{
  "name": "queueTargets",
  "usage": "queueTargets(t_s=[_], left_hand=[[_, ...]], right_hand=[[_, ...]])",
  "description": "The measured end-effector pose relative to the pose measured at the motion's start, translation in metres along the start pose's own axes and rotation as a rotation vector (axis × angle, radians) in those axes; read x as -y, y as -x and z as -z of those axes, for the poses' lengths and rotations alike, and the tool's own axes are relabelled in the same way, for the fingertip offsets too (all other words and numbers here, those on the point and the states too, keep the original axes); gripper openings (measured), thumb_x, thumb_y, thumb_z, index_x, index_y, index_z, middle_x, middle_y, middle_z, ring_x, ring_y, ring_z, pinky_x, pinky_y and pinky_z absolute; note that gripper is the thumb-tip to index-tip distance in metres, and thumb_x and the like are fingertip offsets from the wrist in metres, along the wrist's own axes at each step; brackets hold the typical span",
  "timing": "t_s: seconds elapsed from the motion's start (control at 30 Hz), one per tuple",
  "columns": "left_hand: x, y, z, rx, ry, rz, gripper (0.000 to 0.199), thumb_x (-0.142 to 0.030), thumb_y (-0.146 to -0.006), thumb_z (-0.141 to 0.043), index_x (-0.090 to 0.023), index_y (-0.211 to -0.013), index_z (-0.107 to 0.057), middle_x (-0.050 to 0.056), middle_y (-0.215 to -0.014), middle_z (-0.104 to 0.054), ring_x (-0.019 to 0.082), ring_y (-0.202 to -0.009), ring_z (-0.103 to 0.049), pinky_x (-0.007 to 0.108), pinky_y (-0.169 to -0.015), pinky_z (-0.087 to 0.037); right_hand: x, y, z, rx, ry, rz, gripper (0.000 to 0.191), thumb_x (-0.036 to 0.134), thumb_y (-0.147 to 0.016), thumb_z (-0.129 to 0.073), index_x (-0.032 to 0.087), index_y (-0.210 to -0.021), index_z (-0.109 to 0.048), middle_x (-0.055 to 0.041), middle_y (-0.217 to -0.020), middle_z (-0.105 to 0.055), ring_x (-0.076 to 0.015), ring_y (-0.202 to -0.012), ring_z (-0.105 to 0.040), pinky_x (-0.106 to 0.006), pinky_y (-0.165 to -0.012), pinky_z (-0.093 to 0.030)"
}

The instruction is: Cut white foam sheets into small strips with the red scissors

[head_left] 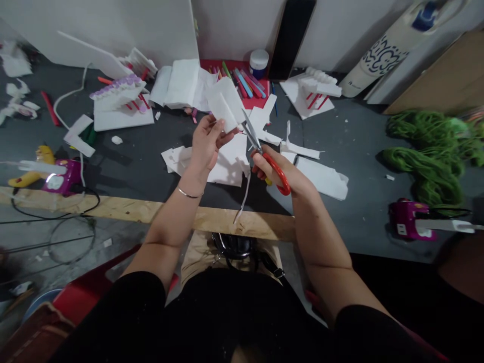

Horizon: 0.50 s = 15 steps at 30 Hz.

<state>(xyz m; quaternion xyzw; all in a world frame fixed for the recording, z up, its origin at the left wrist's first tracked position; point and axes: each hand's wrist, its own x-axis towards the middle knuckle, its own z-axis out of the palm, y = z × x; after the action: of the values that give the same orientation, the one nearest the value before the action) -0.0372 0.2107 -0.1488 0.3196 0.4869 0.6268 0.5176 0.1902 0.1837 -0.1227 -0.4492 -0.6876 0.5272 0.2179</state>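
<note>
My left hand (207, 138) pinches a white sheet piece (227, 108) that looks like paper or thin foam, raised above the table. In my right hand (266, 164) is a pair of scissors (275, 174) with red handles. The scissors' blades are parted and point up and left, close by the right edge of the sheet piece; whether they touch it I cannot tell. Below my hands lie white offcuts (229, 169), with a thin strip (244, 199) hanging over the table's front edge. More cut white pieces (323, 176) rest right of my right hand.
Small white models (121, 103) with red sticks stand at the back left, another model (317, 88) at the back right. Coloured pens (247, 83) and a jar (259, 63) sit behind. A bottle (381, 53), green yarn (427, 151) and a magenta glue gun (410, 220) are right; another magenta tool (64, 176) left.
</note>
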Motion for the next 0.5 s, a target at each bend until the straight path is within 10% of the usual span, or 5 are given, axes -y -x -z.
queueTargets(t_s=[0.5], left_hand=[[0.006,0.016,-0.009,0.035,-0.146,-0.011,0.040,-0.052,-0.091,-0.085,-0.028,-0.119,-0.068,0.006,-0.108,-0.080,0.022,-0.094,-0.086,0.024,-0.069,-0.065]], right_hand=[[0.011,0.001,-0.006,-0.021,0.040,-0.021,0.069,0.095,-0.088,-0.057,0.027,-0.097,-0.051,-0.0023,-0.087,-0.065,-0.0207,-0.080,-0.062,-0.040,-0.077,-0.049]])
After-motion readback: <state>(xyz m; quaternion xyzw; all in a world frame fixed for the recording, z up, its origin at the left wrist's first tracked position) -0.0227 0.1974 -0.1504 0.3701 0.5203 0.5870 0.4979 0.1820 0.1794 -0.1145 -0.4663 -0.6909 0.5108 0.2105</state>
